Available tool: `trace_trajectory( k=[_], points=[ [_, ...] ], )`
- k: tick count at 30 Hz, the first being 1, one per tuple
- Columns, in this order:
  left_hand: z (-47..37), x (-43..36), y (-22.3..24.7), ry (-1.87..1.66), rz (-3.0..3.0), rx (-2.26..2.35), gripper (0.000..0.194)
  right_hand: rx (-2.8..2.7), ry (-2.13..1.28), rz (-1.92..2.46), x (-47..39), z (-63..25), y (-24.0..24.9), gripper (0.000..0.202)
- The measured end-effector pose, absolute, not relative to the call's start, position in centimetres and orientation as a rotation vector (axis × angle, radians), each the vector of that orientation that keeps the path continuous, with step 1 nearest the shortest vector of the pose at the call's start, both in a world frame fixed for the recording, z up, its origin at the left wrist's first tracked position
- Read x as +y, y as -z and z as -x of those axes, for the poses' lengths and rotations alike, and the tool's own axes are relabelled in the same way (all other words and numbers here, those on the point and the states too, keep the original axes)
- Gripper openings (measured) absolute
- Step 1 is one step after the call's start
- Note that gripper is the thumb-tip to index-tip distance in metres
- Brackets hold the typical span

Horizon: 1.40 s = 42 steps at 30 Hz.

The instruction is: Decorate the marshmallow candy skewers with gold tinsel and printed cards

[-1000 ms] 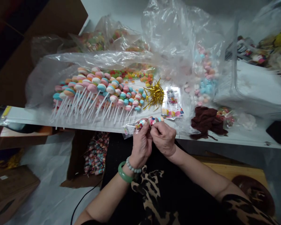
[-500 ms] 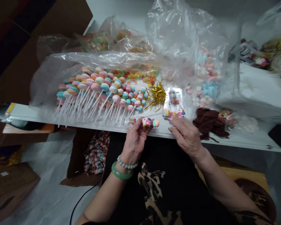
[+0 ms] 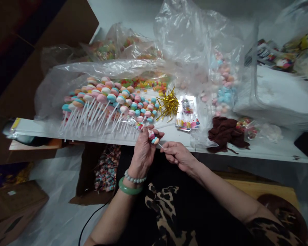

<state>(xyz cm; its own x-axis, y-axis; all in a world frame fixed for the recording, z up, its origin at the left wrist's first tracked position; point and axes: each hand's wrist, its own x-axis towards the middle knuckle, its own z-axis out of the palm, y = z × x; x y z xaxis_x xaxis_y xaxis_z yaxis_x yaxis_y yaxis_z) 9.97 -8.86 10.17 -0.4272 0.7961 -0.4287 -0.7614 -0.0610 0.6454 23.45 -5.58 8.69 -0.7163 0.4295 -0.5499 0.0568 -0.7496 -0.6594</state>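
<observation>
My left hand (image 3: 145, 145) is closed on a candy pop (image 3: 155, 139) in a printed clear wrapper, over the table's front edge. The candy's blue and orange end points toward my right. Its white stick is pinched between the fingertips of my right hand (image 3: 178, 155). Behind my left hand, many candy pops (image 3: 102, 98) with white sticks lie in a pile. Gold twist ties (image 3: 169, 105) sit in a loose bunch right of the pile, beside a stack of printed bags (image 3: 188, 112).
A brown cloth (image 3: 227, 133) lies on the table (image 3: 182, 137) at the right. Plastic bags of candy (image 3: 224, 83) stand at the back. Below the table, an open carton (image 3: 86, 181) holds wrapped candies (image 3: 106, 169). A wooden stool (image 3: 248, 184) is at lower right.
My right hand has moved left and down from beside the printed bags and now grips the stick. My left hand has turned the wrapped candy so its end tilts down to the right.
</observation>
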Motion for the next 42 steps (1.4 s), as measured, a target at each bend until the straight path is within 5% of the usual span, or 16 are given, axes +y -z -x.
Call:
trace_trajectory(
  k=[4, 12, 17, 22, 27, 31, 36, 42],
  points=[
    [-8.8, -9.1, -10.1, -1.632, -0.010, 0.970, 0.042, -1.116, -2.408, 1.071, -5.3, -23.9, -8.3, 0.018],
    [-7.6, -9.2, -10.2, -1.738, 0.054, 1.126, 0.018, -2.329, -0.660, 1.011, -6.7, -25.1, -8.6, 0.022],
    [-8.4, -9.2, -10.3, -1.728, 0.013, 1.087, 0.023, -2.518, -0.198, 0.846, -7.3, -24.5, -8.5, 0.021],
    [-8.9, -9.5, -10.3, -1.652, 0.021, 1.108, 0.029, -2.435, -0.849, 1.062, -6.9, -23.8, -9.1, 0.012],
    [-9.0, -9.9, -10.7, -1.524, -0.080, 1.023, 0.037, -1.560, -2.029, 1.173, -5.7, -22.7, -10.2, 0.020],
    [-8.1, -9.6, -11.1, -1.627, -0.018, 1.037, 0.034, -0.864, -2.634, 1.052, -4.2, -22.7, -10.2, 0.023],
    [-6.6, -9.0, -11.8, -1.840, 0.037, 0.973, 0.013, -0.478, -2.974, 0.853, -3.5, -23.2, -9.4, 0.020],
    [-6.9, -8.6, -12.2, -1.794, 0.016, 0.954, 0.018, -0.303, -3.085, 0.799, -3.3, -23.0, -8.7, 0.018]
  ],
)
